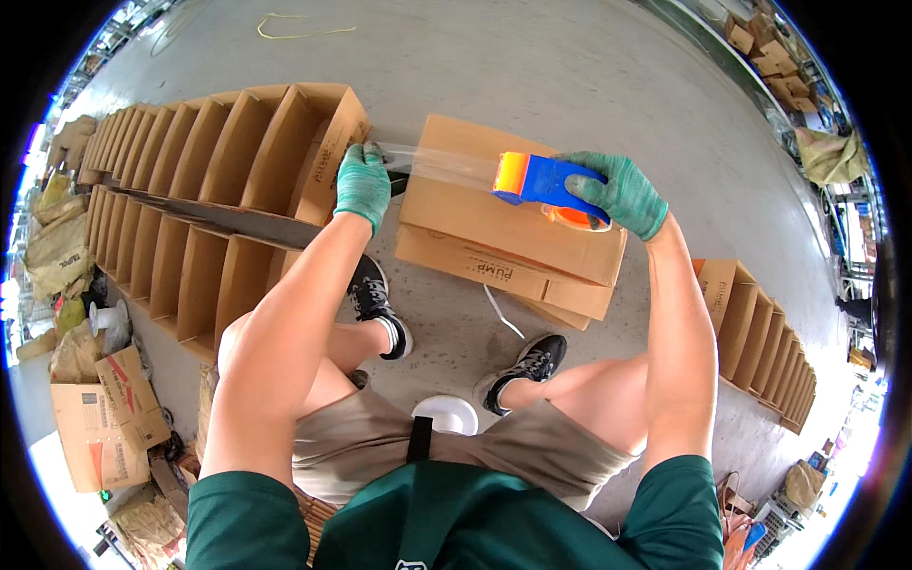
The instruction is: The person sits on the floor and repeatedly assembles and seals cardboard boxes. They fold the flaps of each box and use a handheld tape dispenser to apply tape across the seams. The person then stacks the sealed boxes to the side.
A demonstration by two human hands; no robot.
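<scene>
Right hand (622, 195) clasps a blue-and-orange tape dispenser (543, 180) over the carton (456, 204). I have the left hand (364, 185), left of the carton, pinching clear tape (445, 163).

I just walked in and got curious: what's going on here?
A person's gloved right grip holds a blue tape dispenser over a closed cardboard box. Clear tape spans between it and the gloved left grip, which is beside a row of open cardboard boxes. Whether the tape is stuck down yet isn't clear.
</scene>
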